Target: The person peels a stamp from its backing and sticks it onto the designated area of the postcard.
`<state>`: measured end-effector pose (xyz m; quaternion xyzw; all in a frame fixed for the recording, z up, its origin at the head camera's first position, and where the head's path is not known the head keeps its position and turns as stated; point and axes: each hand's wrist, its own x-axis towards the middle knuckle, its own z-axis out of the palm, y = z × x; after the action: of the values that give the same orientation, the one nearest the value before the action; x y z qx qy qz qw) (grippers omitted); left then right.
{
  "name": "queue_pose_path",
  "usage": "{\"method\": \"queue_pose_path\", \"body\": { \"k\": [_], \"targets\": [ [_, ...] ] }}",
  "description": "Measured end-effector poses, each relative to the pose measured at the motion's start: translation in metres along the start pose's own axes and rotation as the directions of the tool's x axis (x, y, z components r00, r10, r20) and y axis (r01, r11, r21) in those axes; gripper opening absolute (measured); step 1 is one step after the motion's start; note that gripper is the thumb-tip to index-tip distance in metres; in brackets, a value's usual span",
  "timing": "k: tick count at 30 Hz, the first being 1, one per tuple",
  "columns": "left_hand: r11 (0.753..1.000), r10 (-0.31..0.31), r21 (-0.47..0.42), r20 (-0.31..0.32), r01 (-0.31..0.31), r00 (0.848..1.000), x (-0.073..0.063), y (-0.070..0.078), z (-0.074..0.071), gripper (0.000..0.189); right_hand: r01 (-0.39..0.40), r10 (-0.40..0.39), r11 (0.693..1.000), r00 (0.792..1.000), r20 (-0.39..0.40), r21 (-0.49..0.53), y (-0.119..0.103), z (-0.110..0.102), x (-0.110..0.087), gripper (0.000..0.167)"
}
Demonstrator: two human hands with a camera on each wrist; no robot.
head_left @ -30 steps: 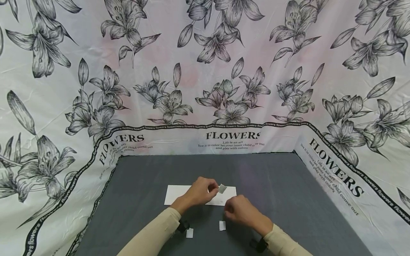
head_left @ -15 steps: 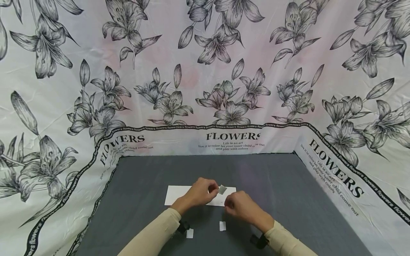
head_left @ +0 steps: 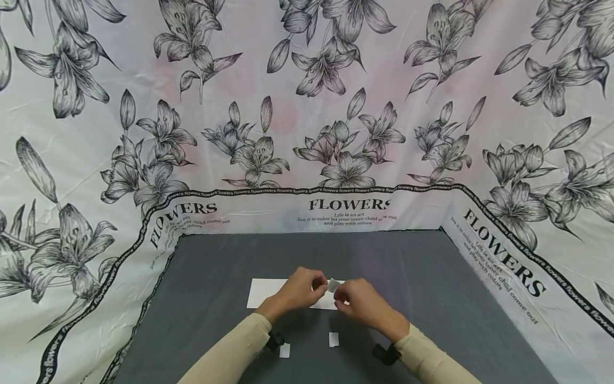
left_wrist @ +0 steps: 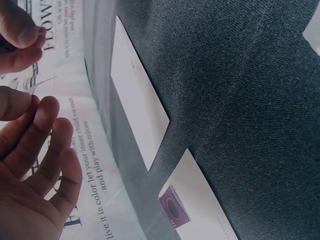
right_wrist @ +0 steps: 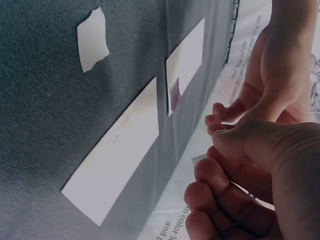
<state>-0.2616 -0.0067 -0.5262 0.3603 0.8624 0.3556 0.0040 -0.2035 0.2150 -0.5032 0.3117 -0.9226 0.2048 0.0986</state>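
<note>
My left hand [head_left: 301,288] pinches a small pale paper square [head_left: 333,285], about stamp-sized, above the cards. In the left wrist view the paper square [left_wrist: 45,82] shows almost edge-on between thumb and fingertip. Close on its right is my right hand [head_left: 362,303], thumb and index finger curled near each other; whether anything lies between them cannot be made out. Below lie two white cards or envelopes side by side. One, a plain envelope [right_wrist: 120,150], bears faint small marks. The other envelope [left_wrist: 200,192] carries a purple stamp [left_wrist: 174,207] at its corner.
Two small white paper scraps lie nearer me on the grey cloth [head_left: 216,330]: a right scrap [head_left: 333,339] and a left scrap [head_left: 285,350]. A flower-printed curtain [head_left: 307,133] encloses the back and sides. Each wrist wears a black camera.
My right hand has moved up and left, reaching close beside the paper square. The left hand keeps its pinch and has barely moved.
</note>
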Motion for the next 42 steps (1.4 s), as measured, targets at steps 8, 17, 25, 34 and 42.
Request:
{"method": "queue_pose_path", "body": {
  "k": [8,17,25,34,42],
  "targets": [
    [1.0,0.005,0.007,0.01,-0.005,1.0,0.0007,-0.0008,0.0008,0.008,0.009,-0.009,1.0,0.999,-0.052,-0.001,-0.0028,-0.0019,0.0051,0.01],
    [1.0,0.023,0.001,0.014,-0.023,1.0,0.0011,-0.0025,0.0024,0.008,-0.015,0.014,1.0,0.997,-0.073,-0.008,-0.0042,-0.0016,0.009,0.007],
    [0.999,0.05,0.007,0.026,-0.051,0.998,0.0021,-0.0043,0.0051,0.01,-0.005,0.001,0.999,0.994,-0.113,-0.034,-0.0032,0.0017,0.01,0.007],
    [0.995,0.095,-0.011,0.038,-0.095,0.995,0.0033,-0.0026,0.0051,0.013,-0.016,0.01,0.999,0.991,-0.135,-0.039,-0.0015,0.0045,0.0078,0.009],
    [0.991,0.128,-0.046,0.023,-0.127,0.992,0.0046,-0.0024,0.0056,0.013,-0.041,0.037,0.999,0.988,-0.151,-0.022,-0.0033,0.0045,0.0056,0.01]
  ]
}}
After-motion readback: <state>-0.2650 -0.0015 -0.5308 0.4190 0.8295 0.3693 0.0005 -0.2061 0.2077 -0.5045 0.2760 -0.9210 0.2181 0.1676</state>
